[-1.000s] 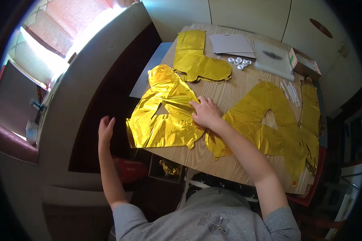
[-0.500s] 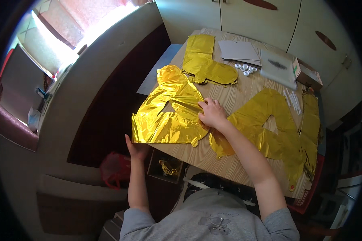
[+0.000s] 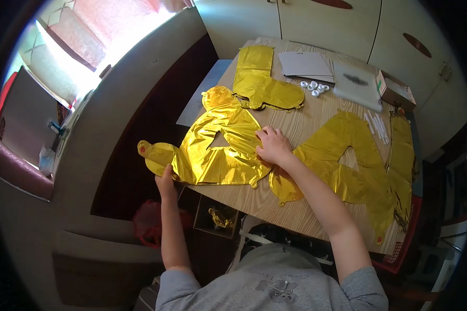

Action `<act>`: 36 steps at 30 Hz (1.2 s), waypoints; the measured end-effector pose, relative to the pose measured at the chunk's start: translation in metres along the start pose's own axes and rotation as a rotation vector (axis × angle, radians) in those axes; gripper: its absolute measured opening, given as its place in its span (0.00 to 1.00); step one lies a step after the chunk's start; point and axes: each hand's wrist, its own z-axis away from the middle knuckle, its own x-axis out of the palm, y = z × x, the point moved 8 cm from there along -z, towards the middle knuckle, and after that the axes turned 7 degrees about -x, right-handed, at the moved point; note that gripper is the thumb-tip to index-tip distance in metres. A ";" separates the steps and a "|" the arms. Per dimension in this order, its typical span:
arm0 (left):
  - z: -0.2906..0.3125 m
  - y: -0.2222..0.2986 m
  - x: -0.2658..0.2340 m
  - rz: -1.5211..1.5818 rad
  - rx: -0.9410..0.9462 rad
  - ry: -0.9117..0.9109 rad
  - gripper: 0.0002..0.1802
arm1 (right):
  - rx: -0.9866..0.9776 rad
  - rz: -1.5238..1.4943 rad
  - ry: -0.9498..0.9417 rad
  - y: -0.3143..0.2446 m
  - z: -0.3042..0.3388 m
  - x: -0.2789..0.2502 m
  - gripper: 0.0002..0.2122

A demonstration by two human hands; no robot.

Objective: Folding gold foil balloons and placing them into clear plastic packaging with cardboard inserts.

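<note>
A flat, creased gold foil balloon (image 3: 213,165) with a hole in its middle lies on the left of the wooden table, its left end (image 3: 161,158) reaching past the table edge. My left hand (image 3: 165,184) grips this end from below, the thumb on top and the other fingers hidden under the foil. On the balloon's right edge rests my right hand (image 3: 274,146), its bent fingers closed on the foil. Right of it is another flat gold foil balloon (image 3: 321,150), also with a hole, partly under my right forearm.
Further gold foil balloons lie at the back (image 3: 254,78) and the right edge (image 3: 401,150). Behind are grey-white sheets (image 3: 303,65), white rolls (image 3: 315,87), a clear plastic bag (image 3: 355,85), white sticks (image 3: 377,127) and an open box (image 3: 397,93). An open-topped box (image 3: 216,215) sits below the table edge.
The balloon's left end has unfolded outward to the left beyond the table. My left hand has closed on it from open beside the edge. My right hand stays in place.
</note>
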 end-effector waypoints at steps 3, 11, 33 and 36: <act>0.014 -0.008 -0.001 -0.006 -0.017 0.139 0.15 | -0.004 -0.006 0.028 0.004 -0.001 0.000 0.24; 0.026 -0.037 -0.017 0.090 -0.107 0.273 0.11 | -0.032 -0.021 0.021 0.005 -0.004 -0.003 0.26; 0.057 -0.052 0.032 0.372 -0.105 0.370 0.22 | -0.392 0.223 -0.230 -0.060 0.034 -0.009 0.46; 0.056 -0.051 0.032 0.406 -0.110 0.363 0.24 | -0.489 0.268 -0.217 -0.070 0.037 0.000 0.39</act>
